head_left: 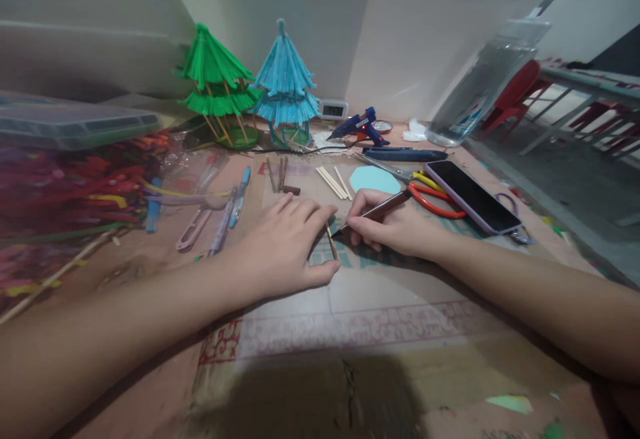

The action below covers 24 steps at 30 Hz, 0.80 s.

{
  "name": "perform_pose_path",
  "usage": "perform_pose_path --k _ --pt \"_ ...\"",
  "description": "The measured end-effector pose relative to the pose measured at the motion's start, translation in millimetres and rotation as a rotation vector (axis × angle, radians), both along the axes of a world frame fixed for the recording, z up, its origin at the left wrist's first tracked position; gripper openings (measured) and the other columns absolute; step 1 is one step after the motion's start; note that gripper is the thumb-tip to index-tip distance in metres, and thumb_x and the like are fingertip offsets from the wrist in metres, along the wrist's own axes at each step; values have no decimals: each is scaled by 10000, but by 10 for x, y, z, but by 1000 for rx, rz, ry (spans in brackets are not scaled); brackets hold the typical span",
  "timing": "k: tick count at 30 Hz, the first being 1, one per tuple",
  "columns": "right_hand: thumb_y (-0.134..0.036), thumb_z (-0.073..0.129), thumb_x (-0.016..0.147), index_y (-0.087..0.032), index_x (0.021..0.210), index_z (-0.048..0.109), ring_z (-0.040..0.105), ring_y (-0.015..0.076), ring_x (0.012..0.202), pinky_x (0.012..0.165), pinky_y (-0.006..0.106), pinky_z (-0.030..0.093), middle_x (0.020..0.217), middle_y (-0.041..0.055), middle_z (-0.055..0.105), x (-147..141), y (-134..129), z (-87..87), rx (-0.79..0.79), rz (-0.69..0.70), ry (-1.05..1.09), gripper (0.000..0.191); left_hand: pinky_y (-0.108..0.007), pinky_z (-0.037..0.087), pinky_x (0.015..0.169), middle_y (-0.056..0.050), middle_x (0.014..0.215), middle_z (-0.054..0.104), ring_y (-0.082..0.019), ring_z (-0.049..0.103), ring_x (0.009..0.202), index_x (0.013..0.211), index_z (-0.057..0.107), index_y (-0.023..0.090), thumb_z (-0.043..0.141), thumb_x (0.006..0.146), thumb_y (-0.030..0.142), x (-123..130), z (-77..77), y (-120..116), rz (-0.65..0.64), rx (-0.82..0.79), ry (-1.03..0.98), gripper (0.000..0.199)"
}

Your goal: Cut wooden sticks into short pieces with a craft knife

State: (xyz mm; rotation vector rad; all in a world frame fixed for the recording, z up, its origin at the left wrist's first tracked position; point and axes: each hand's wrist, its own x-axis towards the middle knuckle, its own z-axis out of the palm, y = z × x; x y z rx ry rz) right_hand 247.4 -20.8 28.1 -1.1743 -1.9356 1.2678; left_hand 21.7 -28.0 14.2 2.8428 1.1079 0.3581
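In my right hand [383,222] is a brown marker pen [384,208], its dark tip touching a short wooden stick [332,242]. My left hand [295,242] lies low on the work surface and pins that stick between thumb and index finger. Part of the stick looks brown, the rest pale. Beyond my hands lie several brown sticks [282,174] with a brown pen cap [291,190]. Several bare pale sticks [332,183] rest beside a light blue paper polygon [375,180].
Behind stand a green pipe-cleaner pavilion [216,86] and a blue one [285,86]. A glue gun [361,127], scissors [435,189] and a phone [473,196] lie to the right. Leftward are pens [241,197] and a pile of coloured pipe cleaners [75,206].
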Motion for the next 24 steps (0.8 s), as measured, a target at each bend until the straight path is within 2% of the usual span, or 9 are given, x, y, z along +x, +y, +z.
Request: perform_pose_path --k 7,14,20,24 --pt "-322 650 914 -194 851 512 507 65 429 406 186 393 659 -22 670 -19 12 -31 -3 -15 35 199 -596 315 1181 -177 1310 587 -373 511 1275 1415 504 99 634 867 545 1 0 -17 21 -8 -1 717" --pt "-335 623 924 -193 858 504 487 56 431 406 176 371 673 -20 661 -12 8 -29 -49 -20 22 196 -538 408 1121 -161 1415 541 -370 487 1310 1404 515 133 690 821 509 -12 -68 -7 27 -39 -96 716" --pt "-353 617 932 -190 886 519 486 54 433 405 175 366 698 -13 670 -5 26 -64 -70 -17 7 195 -573 362 1148 -147 1360 581 -346 501 1287 1428 477 138 694 822 464 -7 -45 -18 19 -82 -118 722" --pt "-356 619 922 -188 895 530 485 56 435 406 176 370 688 -16 660 -2 30 -82 -76 -26 -1 192 -578 377 1127 -147 1358 578 -353 502 1277 1383 497 161 725 808 487 -11 -48 -6 15 -85 -125 698"
